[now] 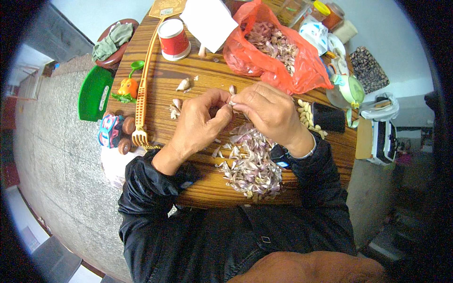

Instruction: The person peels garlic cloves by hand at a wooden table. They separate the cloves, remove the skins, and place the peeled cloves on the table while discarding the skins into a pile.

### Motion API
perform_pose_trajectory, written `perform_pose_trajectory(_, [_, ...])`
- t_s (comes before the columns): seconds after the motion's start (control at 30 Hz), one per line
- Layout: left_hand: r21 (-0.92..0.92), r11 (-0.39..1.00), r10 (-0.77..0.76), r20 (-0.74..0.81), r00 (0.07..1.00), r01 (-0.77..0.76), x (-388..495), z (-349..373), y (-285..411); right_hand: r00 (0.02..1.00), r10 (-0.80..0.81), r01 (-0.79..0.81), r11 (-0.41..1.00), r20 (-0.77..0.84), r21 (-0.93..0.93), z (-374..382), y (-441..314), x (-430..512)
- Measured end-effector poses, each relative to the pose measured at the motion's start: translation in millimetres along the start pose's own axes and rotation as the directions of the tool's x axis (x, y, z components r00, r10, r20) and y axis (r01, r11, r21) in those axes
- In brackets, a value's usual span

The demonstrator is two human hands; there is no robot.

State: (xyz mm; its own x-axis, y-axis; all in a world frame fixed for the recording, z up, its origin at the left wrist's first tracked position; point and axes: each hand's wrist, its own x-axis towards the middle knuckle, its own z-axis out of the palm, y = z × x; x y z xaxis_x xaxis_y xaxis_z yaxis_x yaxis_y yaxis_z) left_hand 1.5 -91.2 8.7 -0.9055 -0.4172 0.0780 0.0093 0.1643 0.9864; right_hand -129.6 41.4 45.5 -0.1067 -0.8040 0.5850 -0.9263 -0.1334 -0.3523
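Note:
Above the wooden table (198,191), my left hand (202,118) and my right hand (266,109) meet at the fingertips around a small garlic clove (232,102). A bit of garlic with purplish skin (231,90) shows just above the fingertips. Below the hands lies a heap of garlic skins (253,166). Peeled garlic cloves (305,112) lie beside my right hand. To the left of my left hand are an unpeeled piece of garlic (183,84) and some more cloves (175,109). A red plastic bag (240,58) at the back holds more garlic skins (274,42).
A yellow fly swatter (142,92) lies along the left side, near an orange toy (127,87) and a toy car (115,132). A red and white tub (174,40) and white paper (208,24) are behind. A dark phone-like object (328,117) lies right; jars (332,17) stand back right.

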Motion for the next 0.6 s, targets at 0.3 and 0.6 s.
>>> perform_pose_trajectory(0.3, [-0.071,0.993,-0.086,0.09,0.992,0.092,0,0,4,0.996,-0.056,0.061,0.996,0.074,-0.062,-6,-4,-2])
perform_pose_trajectory(0.6, [-0.068,0.996,-0.035,0.193,0.981,0.049,2,-4,0,0.985,-0.135,0.145,0.985,0.111,-0.091,-9,-5,-2])
